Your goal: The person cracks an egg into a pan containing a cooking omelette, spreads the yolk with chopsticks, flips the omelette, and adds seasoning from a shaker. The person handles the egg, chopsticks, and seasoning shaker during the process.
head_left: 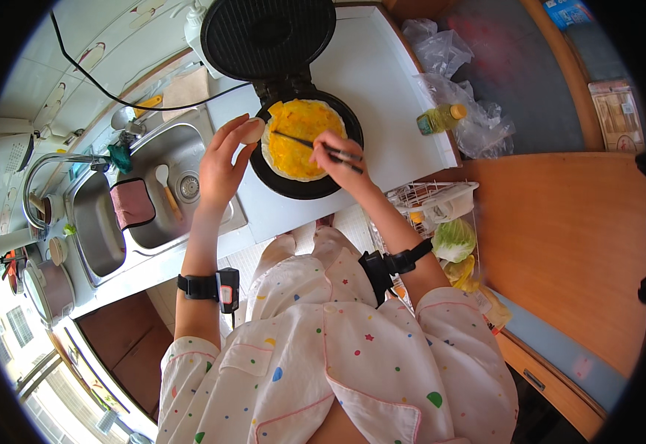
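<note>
An open electric griddle [305,191] stands on the white counter, its black ridged lid [267,33] raised at the back. On its lower plate lies a round flatbread [266,152] topped with yellow egg [303,158]; only the pale rim of the bread shows. My left hand [220,164] holds a pale eggshell [252,131] at the flatbread's left edge; I cannot tell whether it is whole. Dark chopsticks [295,137] are gripped in my right hand [344,161] over the plate, with their tips at the egg's left side.
A double steel sink [98,222] lies left, holding a spoon [162,175] and a pink cloth [133,204]. A black cable [151,108] runs to the griddle. An oil bottle [439,119] and plastic bags [445,50] are right. Below stands a wire rack [420,191] with a cabbage [454,240].
</note>
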Available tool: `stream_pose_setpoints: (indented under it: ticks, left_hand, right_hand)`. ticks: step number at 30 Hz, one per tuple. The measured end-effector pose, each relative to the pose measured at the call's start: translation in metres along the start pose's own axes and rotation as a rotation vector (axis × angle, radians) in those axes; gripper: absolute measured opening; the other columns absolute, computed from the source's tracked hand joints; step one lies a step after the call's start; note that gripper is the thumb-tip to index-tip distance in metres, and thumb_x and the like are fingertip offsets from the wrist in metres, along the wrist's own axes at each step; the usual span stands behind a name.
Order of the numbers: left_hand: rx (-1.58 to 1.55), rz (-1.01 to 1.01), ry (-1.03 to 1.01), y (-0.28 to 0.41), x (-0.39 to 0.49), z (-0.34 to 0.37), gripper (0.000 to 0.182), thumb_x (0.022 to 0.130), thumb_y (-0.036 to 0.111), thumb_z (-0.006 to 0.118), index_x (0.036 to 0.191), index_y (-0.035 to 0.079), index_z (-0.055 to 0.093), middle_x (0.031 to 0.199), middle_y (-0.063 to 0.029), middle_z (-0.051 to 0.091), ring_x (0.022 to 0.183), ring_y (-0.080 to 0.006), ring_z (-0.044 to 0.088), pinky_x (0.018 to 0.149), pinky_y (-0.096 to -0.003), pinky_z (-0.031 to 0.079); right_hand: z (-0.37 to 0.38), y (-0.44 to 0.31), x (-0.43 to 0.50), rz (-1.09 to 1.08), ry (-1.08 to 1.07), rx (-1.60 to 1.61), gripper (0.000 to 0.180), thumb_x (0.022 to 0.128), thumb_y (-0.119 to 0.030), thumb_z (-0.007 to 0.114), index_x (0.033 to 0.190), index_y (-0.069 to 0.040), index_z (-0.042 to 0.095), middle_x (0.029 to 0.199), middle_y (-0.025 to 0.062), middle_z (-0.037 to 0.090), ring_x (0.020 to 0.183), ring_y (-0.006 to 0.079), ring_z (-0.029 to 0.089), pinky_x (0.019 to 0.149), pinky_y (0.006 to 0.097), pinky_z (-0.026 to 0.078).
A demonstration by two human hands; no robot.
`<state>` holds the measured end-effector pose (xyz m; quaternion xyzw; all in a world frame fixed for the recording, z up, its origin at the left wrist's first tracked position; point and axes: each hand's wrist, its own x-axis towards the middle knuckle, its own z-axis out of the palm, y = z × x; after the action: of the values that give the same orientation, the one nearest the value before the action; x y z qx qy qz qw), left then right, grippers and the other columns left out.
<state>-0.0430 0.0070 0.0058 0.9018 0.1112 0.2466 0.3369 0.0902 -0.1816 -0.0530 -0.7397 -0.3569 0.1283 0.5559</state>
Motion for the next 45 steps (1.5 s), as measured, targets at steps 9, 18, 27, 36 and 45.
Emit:
stream_pose_setpoints:
  ticks: [9, 18, 27, 36, 45]
  left_hand:
    - [-0.016, 0.018, -0.003, -0.002, -0.002, -0.003, 0.036, 0.079, 0.001, 0.065, 0.113, 0.012, 0.059, 0.121, -0.0079, 0.058, 0.100, -0.0296, 0.061, 0.079, -0.0334, 0.052]
    - [-0.026, 0.039, -0.007, -0.005, -0.006, -0.007, 0.037, 0.079, 0.000, 0.064, 0.114, 0.012, 0.059, 0.122, -0.0082, 0.057, 0.100, -0.0297, 0.061, 0.078, -0.0332, 0.052]
    - [0.002, 0.040, -0.019, -0.005, -0.008, -0.004, 0.036, 0.079, 0.001, 0.065, 0.113, 0.012, 0.059, 0.122, -0.0081, 0.058, 0.098, -0.0284, 0.062, 0.078, -0.0329, 0.052]
    - [-0.062, 0.035, -0.069, 0.000, -0.001, 0.009, 0.036, 0.080, 0.000, 0.064, 0.114, 0.012, 0.059, 0.122, -0.0083, 0.057, 0.100, -0.0284, 0.061, 0.081, -0.0322, 0.052]
    - [-0.092, 0.040, -0.089, 0.009, 0.013, 0.029, 0.040, 0.078, -0.003, 0.065, 0.115, 0.011, 0.059, 0.123, -0.0083, 0.057, 0.109, -0.0292, 0.057, 0.090, -0.0342, 0.048]
  right_hand:
    - [0.010, 0.002, -0.012, -0.079, -0.099, -0.096, 0.012, 0.084, -0.014, 0.059, 0.082, -0.008, 0.049, 0.062, 0.0117, 0.056, 0.057, 0.0308, 0.059, 0.051, 0.0378, 0.044]
    - [0.008, -0.007, -0.023, -0.063, -0.085, -0.066, 0.012, 0.084, -0.013, 0.059, 0.082, -0.008, 0.048, 0.064, 0.0108, 0.057, 0.058, 0.0298, 0.059, 0.052, 0.0361, 0.045]
    - [-0.028, -0.013, -0.042, -0.120, -0.341, -0.382, 0.009, 0.086, -0.012, 0.059, 0.087, -0.006, 0.052, 0.070, 0.0070, 0.064, 0.061, 0.0214, 0.063, 0.055, 0.0311, 0.048]
    - [-0.054, -0.013, -0.063, -0.017, -0.207, -0.259, 0.007, 0.088, -0.010, 0.056, 0.091, -0.006, 0.052, 0.074, 0.0075, 0.065, 0.064, 0.0204, 0.064, 0.058, 0.0299, 0.048]
    - [-0.036, 0.004, -0.024, -0.080, 0.146, -0.233, 0.011, 0.086, -0.014, 0.059, 0.085, -0.009, 0.049, 0.059, 0.0095, 0.054, 0.054, 0.0286, 0.057, 0.050, 0.0362, 0.043]
